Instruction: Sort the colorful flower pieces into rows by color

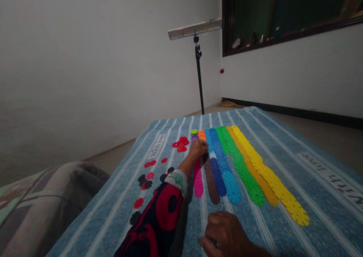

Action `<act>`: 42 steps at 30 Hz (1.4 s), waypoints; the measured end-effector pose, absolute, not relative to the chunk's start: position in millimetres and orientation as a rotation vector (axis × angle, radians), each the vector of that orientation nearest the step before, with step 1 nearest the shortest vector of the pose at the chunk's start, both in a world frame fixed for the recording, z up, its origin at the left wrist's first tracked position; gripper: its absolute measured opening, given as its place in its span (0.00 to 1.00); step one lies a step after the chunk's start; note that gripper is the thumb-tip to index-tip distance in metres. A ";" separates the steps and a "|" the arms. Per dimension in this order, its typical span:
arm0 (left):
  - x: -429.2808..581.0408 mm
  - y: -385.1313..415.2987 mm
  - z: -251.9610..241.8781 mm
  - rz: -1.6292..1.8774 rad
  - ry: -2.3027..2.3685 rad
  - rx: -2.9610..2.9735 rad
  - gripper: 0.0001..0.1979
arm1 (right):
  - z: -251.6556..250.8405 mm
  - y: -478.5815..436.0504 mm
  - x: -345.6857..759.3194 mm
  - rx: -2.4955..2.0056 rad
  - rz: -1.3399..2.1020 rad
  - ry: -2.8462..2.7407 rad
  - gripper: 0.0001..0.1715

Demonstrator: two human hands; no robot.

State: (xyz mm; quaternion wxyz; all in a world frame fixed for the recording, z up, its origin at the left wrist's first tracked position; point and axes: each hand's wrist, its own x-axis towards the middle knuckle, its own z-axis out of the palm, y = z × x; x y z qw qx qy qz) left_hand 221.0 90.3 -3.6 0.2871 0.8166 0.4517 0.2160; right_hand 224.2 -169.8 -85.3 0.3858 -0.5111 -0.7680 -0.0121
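Observation:
Long rows of flat plastic discs lie side by side on a blue striped towel (pixel 283 151): pink (pixel 197 181), brown (pixel 212 183), dark blue (pixel 219 173), light blue (pixel 231 185), green (pixel 244 170), orange (pixel 263 185) and yellow (pixel 272 177). My left hand (pixel 198 148) reaches out to the far end of the pink and brown rows, fingers curled down on the discs there; what it pinches is hidden. My right hand (pixel 227 234) rests on the towel near the front edge, fingers curled under.
Loose red discs (pixel 180 143) and black discs (pixel 144 181) are scattered on the towel's left part. A green disc (pixel 194 132) and an orange disc (pixel 201 134) sit beyond my left hand. A light stand (pixel 199 75) rises behind the towel. A grey cushion (pixel 51 200) lies at left.

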 end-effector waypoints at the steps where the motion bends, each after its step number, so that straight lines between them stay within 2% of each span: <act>1: 221.8 91.5 -5.5 0.570 1.200 2.172 0.11 | -84.8 -169.8 223.7 -1.293 -0.036 -1.939 0.13; 18: 219.0 93.3 -8.0 0.514 1.105 2.198 0.11 | -77.3 -172.4 223.5 -1.260 -0.079 -1.883 0.15; 32: 229.9 93.4 -2.6 0.337 0.987 2.505 0.20 | -73.2 -171.0 224.4 -1.232 -0.094 -1.849 0.16; 42: 228.6 89.1 -1.1 0.349 1.001 2.535 0.20 | -76.9 -172.2 225.4 -1.269 -0.065 -1.912 0.16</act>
